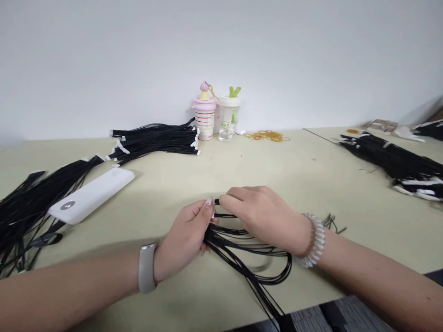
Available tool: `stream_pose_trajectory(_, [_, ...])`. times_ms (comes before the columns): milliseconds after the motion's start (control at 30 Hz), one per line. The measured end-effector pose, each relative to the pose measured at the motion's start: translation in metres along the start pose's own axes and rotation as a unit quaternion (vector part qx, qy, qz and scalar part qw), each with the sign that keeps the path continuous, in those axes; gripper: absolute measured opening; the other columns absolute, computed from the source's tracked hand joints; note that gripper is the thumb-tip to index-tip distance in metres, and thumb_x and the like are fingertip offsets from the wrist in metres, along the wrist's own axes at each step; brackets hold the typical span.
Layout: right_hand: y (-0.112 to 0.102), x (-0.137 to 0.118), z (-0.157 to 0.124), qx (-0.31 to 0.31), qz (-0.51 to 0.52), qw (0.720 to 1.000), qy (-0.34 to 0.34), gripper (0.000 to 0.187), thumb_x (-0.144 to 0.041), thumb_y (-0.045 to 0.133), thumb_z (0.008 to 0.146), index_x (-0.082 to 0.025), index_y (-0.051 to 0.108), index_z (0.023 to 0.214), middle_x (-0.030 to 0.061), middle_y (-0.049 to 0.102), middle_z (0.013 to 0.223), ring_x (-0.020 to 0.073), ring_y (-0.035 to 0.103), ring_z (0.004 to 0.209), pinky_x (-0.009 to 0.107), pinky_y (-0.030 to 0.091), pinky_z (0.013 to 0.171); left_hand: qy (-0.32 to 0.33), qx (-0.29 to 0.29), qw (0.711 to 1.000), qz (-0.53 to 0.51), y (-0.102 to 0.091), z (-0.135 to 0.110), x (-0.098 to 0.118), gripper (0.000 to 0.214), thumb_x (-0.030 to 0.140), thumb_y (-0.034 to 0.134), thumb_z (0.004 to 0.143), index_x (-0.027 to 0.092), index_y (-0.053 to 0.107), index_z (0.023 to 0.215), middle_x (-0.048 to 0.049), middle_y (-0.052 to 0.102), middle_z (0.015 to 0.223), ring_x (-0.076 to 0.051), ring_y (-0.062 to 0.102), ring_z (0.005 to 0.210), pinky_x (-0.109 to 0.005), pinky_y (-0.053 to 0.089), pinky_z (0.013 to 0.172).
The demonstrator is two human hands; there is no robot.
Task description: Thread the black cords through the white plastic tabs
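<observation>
A bundle of thin black cables [238, 251] is gripped near one end by my left hand [188, 240], its thumb pressed over a white piece that is mostly covered. From there the cables loop to the right and hang down toward the table's front edge. My right hand [265, 216] is closed just beside the left one, its fingertips pinching a black strand [217, 202] at the top of the bundle. Loose cable ends [334, 223] show beyond my right wrist. The fingers under the bundle are partly hidden.
Black cable bundles with white connectors lie at the back [155, 140], on the left [44, 189] and on the right [391, 159]. A white power bank [92, 196] rests at left. Along the wall stand a pink-lidded cup [205, 117], a clear cup [228, 120] and rubber bands [268, 136].
</observation>
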State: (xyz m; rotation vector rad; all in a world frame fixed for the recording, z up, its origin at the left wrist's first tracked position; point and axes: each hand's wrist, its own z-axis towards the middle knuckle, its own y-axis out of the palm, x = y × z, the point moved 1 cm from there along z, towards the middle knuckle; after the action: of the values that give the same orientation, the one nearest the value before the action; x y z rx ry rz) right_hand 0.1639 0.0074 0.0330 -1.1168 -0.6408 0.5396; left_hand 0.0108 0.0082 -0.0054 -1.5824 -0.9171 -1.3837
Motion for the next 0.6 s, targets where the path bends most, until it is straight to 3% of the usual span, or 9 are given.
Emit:
stream_pose_trajectory(267, [0.0026, 0.0067, -0.0019, 0.018, -0.011, 0.999, 0.048, 0.017, -0.004, 0.034, 0.075, -0.017, 0.044, 0.076, -0.0012, 0.048, 0.066, 0.0094, 0.032, 0.053, 0.024, 0.019, 0.049, -0.032, 0.033, 0.999, -0.027, -0.0016, 0.0001, -0.0015, 0.036, 0.047, 0.039, 0.081, 0.017, 0.042, 0.060, 0.0058, 0.039, 0.044, -0.006, 0.035, 0.034, -0.018, 0.029, 0.034])
stream_pose_trajectory(600, [0.0020, 0.0024, -0.0006, 0.012, -0.022, 1.000, 0.018, 0.013, -0.007, 0.037, 0.076, -0.017, 0.044, 0.074, -0.0006, 0.050, 0.067, 0.0107, 0.034, 0.055, 0.026, 0.016, 0.051, -0.033, 0.025, 0.999, -0.012, -0.0010, 0.0001, 0.0002, 0.039, 0.049, 0.037, 0.081, 0.017, 0.042, 0.058, 0.0058, 0.038, 0.039, -0.006, 0.035, 0.034, -0.018, 0.029, 0.035])
